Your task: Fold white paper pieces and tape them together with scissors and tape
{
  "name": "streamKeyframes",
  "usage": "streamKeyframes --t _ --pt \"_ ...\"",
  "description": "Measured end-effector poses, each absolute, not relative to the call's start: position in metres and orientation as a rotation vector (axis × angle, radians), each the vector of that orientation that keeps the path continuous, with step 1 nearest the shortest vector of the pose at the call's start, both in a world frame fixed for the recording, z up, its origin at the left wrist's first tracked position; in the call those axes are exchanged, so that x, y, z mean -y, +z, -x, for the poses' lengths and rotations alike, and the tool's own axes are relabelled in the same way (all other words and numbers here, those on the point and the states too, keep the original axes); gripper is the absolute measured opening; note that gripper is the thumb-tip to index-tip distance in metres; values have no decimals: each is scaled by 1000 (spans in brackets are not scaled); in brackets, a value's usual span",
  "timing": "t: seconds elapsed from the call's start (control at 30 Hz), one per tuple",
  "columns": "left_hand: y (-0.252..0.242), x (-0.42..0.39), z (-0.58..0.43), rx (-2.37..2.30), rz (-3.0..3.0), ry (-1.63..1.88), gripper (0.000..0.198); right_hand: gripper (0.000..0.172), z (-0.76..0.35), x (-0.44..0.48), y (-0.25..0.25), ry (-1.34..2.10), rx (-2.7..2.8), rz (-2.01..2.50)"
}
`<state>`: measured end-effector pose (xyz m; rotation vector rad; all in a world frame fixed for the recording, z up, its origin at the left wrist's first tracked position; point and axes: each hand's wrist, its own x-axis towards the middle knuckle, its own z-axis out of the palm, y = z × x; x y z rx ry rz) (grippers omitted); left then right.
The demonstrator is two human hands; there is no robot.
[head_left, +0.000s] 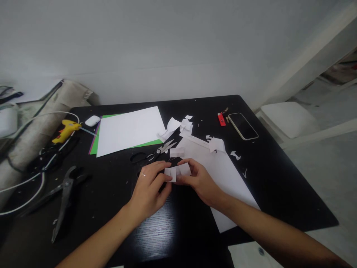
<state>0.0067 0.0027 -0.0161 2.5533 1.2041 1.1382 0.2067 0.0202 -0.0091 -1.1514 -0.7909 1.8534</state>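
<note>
Between my two hands is a small folded piece of white paper (178,171), held just above the black table. My left hand (152,186) pinches its left end with thumb and fingers. At the other end, my right hand (199,180) has its fingers closed on the paper. Just beyond my fingers lies another small white paper piece (176,152). Open scissors (159,150) with dark handles rest behind my left hand. A large white sheet (220,178) lies partly under my right forearm.
White sheets (129,130) on green paper (153,143) lie at the back left. Paper scraps (186,125) are scattered mid-table. A yellow glue gun (67,131), pliers (65,193) and cables are on the left. A red lighter (221,119) and a phone (243,126) lie at the right.
</note>
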Motion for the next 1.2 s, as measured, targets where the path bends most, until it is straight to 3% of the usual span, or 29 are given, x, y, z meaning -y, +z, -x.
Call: streamKeyframes --t 0.5,0.8,1.2 --pt "-20 -13 4 -1051 -2472 998 26 39 -210 -20 -11 1889 797 1123" --pt "-21 -9 3 -1024 -2463 945 29 41 -212 -21 -8 1740 1066 1237" --pt "-25 -12 -5 -1076 -2274 802 32 30 -215 -27 -20 1455 1438 1380"
